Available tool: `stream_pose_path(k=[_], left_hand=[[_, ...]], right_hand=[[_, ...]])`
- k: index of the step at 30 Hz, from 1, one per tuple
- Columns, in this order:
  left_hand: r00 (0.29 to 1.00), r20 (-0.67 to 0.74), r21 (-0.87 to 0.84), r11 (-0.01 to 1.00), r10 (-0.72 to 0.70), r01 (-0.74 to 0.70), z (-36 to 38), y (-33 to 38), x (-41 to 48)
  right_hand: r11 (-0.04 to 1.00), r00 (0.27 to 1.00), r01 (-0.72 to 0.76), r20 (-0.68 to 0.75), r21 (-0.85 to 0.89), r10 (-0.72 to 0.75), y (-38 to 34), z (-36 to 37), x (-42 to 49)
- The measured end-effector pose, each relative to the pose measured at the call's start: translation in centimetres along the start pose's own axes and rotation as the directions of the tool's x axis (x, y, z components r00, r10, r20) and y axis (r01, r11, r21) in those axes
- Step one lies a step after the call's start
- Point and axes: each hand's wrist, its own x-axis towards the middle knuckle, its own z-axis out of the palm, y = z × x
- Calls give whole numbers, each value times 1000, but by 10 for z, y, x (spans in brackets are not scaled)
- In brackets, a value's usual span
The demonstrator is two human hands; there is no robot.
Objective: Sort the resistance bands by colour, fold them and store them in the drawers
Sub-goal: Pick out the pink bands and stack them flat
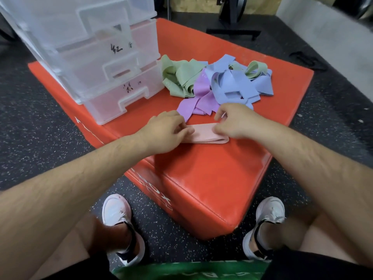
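A pink resistance band (203,135) lies folded flat on the red padded box (212,174). My left hand (165,132) pinches its left end, and my right hand (232,120) pinches its right end with curled fingers. Behind my hands lies a loose heap: purple bands (198,98), blue bands (234,83) and green bands (179,77). A clear plastic drawer unit (90,57) stands on the box's left side, with handwritten labels on its drawer fronts. The bottom drawer (121,98) looks shut.
The box sits on black speckled rubber flooring (40,126). My two feet in pale shoes (119,215) rest on the floor in front of the box. A black metal stand (232,31) is behind the box, and a black strap (306,59) lies on the floor at the right.
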Motion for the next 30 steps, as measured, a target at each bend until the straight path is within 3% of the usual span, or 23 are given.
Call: stream_pose_path(k=[7,10,13,17,22,27,30], left_hand=[[998,62,-75,996,-33,38,3,-3,8],[995,91,-150,988,-34,48,4,-5,8],[988,148,-224,971,-49,82,1,-11,8],[972,214,-298,941,-100,162,-9,-16,4],[961,246,-592,765,-127,253,-26,-24,-4],[961,246,-706,656,-128,268,-32,-39,-19],[946,273,-788,524,-173,323,-33,-49,-27]], right_hand=[[984,982,-178,65,-9,178,9,4,-5],[971,974,-207,114,117,194,12,6,-2],[943,989,-134,95,305,110,9,2,2],[940,1000,17,12,341,-23,-6,-13,-1],[911,995,94,-22,402,-93,-24,-26,9],[840,989,137,-21,525,-148,-48,-28,22],[790,991,129,-42,599,-130,-64,-18,33]])
